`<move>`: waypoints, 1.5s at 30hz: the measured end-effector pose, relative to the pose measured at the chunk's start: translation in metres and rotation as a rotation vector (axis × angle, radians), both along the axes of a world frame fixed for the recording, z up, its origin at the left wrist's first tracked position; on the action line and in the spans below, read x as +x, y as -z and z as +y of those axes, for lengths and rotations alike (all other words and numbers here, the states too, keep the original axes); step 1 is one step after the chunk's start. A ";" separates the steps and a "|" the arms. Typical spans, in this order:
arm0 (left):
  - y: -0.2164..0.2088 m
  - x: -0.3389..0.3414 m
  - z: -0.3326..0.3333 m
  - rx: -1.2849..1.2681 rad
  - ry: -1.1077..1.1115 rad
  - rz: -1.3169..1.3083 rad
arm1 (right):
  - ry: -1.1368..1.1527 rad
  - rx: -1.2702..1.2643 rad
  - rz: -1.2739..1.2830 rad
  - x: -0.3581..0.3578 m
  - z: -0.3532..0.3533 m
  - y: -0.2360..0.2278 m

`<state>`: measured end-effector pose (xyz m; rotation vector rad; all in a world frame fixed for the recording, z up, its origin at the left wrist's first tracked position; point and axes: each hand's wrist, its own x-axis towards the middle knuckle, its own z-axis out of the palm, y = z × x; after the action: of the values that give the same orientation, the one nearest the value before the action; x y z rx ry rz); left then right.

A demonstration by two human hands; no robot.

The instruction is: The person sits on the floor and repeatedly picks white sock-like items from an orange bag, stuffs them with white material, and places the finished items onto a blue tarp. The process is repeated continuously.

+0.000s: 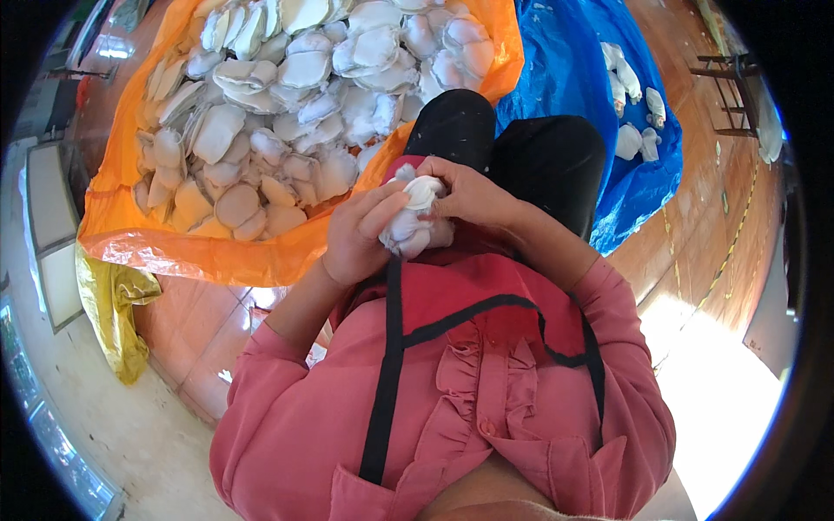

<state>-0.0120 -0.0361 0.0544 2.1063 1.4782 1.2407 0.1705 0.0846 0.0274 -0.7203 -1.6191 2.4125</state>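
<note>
Above my lap, both hands are closed on a small bunched white cloth piece (420, 227) with soft, fluffy folds. My left hand (354, 233) grips it from the left, fingers curled over its side. From the right, my right hand (473, 195) pinches its upper part with thumb and fingers. The fingertips hide some of the piece. Beyond my hands, a heap of white padded, rounded pieces (304, 74) with fuzzy edges lies on an orange plastic sheet (200, 258). Several bunched white pieces (627, 80) lie on a blue plastic sheet (556, 65) to the right.
A red apron (469, 291) with black edging covers my lap. Yellow plastic (117, 308) lies beside the wall at left. Dark wooden furniture (738, 91) stands at the far right. Bright sunlight falls on the tiled floor (695, 239) at right.
</note>
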 end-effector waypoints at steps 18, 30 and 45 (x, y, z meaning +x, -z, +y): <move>0.042 0.022 0.026 0.093 -0.212 0.056 | 0.299 0.098 0.055 0.009 0.001 0.021; 0.014 0.022 0.034 -0.064 -0.123 0.013 | 0.212 -0.098 -0.096 0.009 0.027 0.006; 0.025 0.035 0.038 -0.065 -0.258 0.029 | 0.758 0.794 0.061 -0.011 0.002 0.046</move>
<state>0.0234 0.0020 0.0294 1.9471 1.8237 1.2321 0.1597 0.0869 -0.0190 -0.8568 -1.6611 1.1381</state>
